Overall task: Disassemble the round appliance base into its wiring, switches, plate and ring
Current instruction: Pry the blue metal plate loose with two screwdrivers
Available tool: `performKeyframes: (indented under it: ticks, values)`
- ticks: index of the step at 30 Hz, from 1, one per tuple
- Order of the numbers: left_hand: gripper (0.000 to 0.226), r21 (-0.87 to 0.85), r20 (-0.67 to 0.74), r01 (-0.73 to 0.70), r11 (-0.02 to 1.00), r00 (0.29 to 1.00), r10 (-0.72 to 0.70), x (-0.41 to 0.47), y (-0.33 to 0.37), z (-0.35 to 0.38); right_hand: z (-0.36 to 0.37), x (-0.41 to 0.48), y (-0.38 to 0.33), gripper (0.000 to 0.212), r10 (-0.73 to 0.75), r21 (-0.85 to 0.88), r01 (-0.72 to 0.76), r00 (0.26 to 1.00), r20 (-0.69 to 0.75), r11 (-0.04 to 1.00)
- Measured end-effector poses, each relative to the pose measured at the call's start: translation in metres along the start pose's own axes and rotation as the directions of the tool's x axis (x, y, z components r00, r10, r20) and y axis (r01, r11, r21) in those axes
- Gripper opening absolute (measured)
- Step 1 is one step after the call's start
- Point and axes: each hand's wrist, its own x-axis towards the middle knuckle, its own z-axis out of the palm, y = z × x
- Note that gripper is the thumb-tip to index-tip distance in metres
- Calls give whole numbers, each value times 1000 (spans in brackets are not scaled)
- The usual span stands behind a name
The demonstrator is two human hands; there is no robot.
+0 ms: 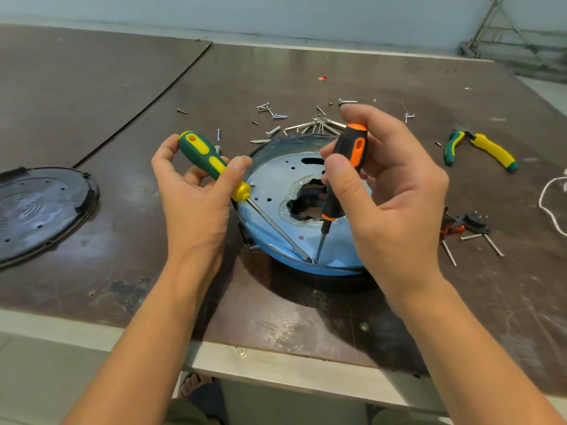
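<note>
The round appliance base lies on the table in front of me, its silver plate showing a ragged hole at the centre, ringed by a blue rim. My left hand grips a green-and-yellow screwdriver whose shaft slants down to the near rim. My right hand holds a black-and-orange screwdriver nearly upright. Both tips meet at the near edge of the plate, by the rim.
A black round cover lies at the left. Loose screws and hex keys are scattered behind the base. Green-yellow pliers lie at the right, with a black-and-red switch part, long screws and a white cord.
</note>
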Motion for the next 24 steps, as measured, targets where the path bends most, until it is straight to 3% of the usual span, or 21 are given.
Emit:
performKeyframes:
  ticks: [5, 13, 19, 24]
  values:
    - [81, 17, 2, -16, 1000, 1000, 16, 0, 3, 1, 2, -3, -2, 34, -50, -75, 51, 999, 13, 996]
    - [66, -42, -59, -17, 999, 998, 14, -4, 5, 9, 1, -2, -7, 35, -59, -55, 59, 998, 9, 997]
    - [79, -34, -66, -37, 999, 997, 34, -6, 3, 10, -3, 0, -5, 32, 61, 65, -66, 996, 70, 996]
    - [75, -96, -34, -24, 995, 999, 21, -4, 1, 9, -6, -1, -1, 28, 39, 60, -41, 999, 38, 997]
